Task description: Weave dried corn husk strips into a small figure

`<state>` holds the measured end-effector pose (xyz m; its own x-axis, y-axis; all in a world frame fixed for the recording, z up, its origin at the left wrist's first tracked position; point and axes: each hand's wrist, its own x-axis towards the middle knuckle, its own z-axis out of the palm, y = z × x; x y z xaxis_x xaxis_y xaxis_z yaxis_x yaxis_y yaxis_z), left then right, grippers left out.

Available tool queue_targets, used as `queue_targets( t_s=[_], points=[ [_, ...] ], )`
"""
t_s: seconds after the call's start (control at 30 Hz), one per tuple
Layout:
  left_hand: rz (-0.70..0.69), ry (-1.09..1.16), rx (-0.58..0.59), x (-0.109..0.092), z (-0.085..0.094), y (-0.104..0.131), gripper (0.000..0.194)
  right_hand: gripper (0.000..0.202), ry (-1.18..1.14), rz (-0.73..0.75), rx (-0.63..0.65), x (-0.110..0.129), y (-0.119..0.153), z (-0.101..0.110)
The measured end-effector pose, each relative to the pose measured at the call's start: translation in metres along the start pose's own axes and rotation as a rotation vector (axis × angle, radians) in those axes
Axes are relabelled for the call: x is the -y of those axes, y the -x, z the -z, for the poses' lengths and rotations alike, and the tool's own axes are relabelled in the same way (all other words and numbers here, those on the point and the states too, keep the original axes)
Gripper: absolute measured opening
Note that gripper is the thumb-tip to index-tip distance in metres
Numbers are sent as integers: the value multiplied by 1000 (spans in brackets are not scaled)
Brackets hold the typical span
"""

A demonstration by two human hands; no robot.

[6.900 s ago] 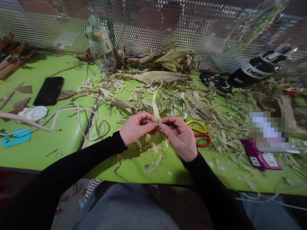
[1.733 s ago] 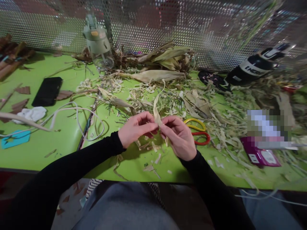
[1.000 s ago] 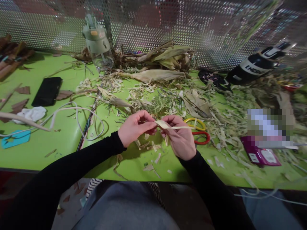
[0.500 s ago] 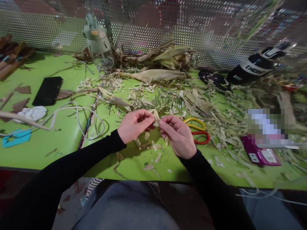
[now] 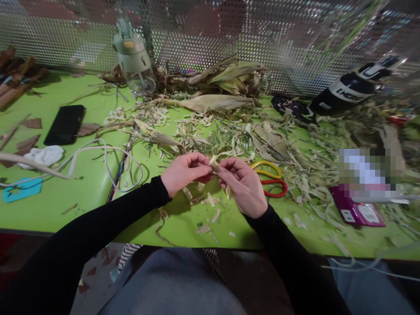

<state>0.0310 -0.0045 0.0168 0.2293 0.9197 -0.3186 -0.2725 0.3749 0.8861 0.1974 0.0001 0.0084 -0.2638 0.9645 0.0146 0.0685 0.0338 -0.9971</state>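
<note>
A small pale piece of husk is pinched between the fingertips of both hands, over the green table. My left hand holds its left side, thumb and fingers closed. On its right side, my right hand pinches it too. Just beyond my right hand lie scissors with one yellow and one red handle loop; their blades are hidden. Small husk scraps lie under and in front of my hands. Behind them is a heap of shredded husk.
Whole dried husks and a green bottle stand or lie at the back. A black bottle leans at the right, above a purple packet. Leftward are a phone, a white cable and crumpled tissue.
The husk piece between my fingertips has changed shape: its top now bends over to the right. My fingers have closed in slightly around it; both hands stay in nearly the same place.
</note>
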Motion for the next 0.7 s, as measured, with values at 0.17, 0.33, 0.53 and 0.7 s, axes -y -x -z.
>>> queue_targets(
  t_s=[0.17, 0.33, 0.53, 0.7],
  points=[
    [41, 88, -7, -3, 1, 1, 13, 26, 196, 238, 30, 1, 0, 4],
    [47, 92, -5, -5, 2, 2, 13, 7, 577, 565, -15, 3, -4, 8],
    [-50, -17, -1, -2, -1, 1, 9, 2, 626, 517, -29, 1, -5, 8],
    [-313, -244, 13, 4, -2, 4, 10, 6, 406, 263, -57, -2, -1, 5]
  ],
)
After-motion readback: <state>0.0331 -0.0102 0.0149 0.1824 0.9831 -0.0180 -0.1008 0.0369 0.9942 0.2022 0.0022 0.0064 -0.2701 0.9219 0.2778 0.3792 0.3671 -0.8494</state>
